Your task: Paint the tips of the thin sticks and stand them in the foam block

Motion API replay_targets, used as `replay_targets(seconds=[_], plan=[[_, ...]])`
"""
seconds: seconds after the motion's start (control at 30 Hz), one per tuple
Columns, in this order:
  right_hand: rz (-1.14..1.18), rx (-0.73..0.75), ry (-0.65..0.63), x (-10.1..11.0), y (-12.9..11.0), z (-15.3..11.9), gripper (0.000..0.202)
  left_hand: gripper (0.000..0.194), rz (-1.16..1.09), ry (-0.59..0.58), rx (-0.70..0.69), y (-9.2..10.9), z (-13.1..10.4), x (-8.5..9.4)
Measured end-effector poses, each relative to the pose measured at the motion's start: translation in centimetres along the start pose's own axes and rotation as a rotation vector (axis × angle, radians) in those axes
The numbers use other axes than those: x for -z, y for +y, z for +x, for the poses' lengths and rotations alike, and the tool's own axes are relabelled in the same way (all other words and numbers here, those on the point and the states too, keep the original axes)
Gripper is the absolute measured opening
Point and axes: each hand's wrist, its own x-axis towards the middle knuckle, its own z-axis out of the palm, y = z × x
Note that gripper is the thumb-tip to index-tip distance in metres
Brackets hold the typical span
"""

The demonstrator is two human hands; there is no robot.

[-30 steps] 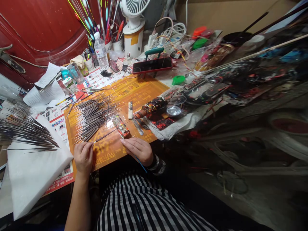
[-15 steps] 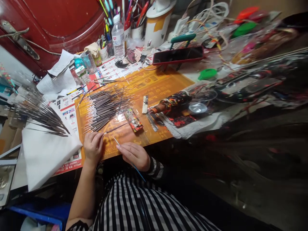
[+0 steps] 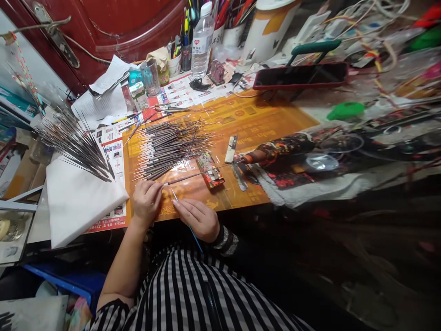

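Note:
My left hand [image 3: 147, 200] is closed, its fingertips pinching one end of a thin brown stick [image 3: 184, 178] with a white section near the fingers. The stick points right, across a small paint-spattered block [image 3: 211, 171]. My right hand [image 3: 198, 218] is closed around a slim blue-handled paintbrush [image 3: 195, 238]. The brush tip is just below the stick's white section; whether they touch I cannot tell. Behind my left hand, a dense row of similar dark sticks with white ends [image 3: 165, 151] lies on the orange mat [image 3: 248, 188].
More dark sticks [image 3: 86, 154] rest on a white foam slab [image 3: 82, 202] at left. A water bottle [image 3: 202, 43], pen cups and a propped phone [image 3: 299, 76] stand at the back. To the right are a paint-crusted bottle [image 3: 285, 149], a white cloth [image 3: 292, 195] and clutter.
The camera view has shifted, so the table's contents appear farther right. The brush tip has come closer to the stick's white section. Both hands keep their holds.

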Motion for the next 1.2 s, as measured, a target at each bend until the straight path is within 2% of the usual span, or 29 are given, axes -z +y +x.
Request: replay_targets(seconds=[0.87,1.2], plan=[[0.034,-0.013,-0.011,-0.10,0.00,-0.21,0.049,0.012,-0.026,-0.009,0.036,0.07,-0.12,-0.05],[0.025,-0.014,-0.019,-0.11,-0.01,-0.19,0.054,0.013,-0.006,-0.026,0.053,-0.01,-0.28,-0.12]])
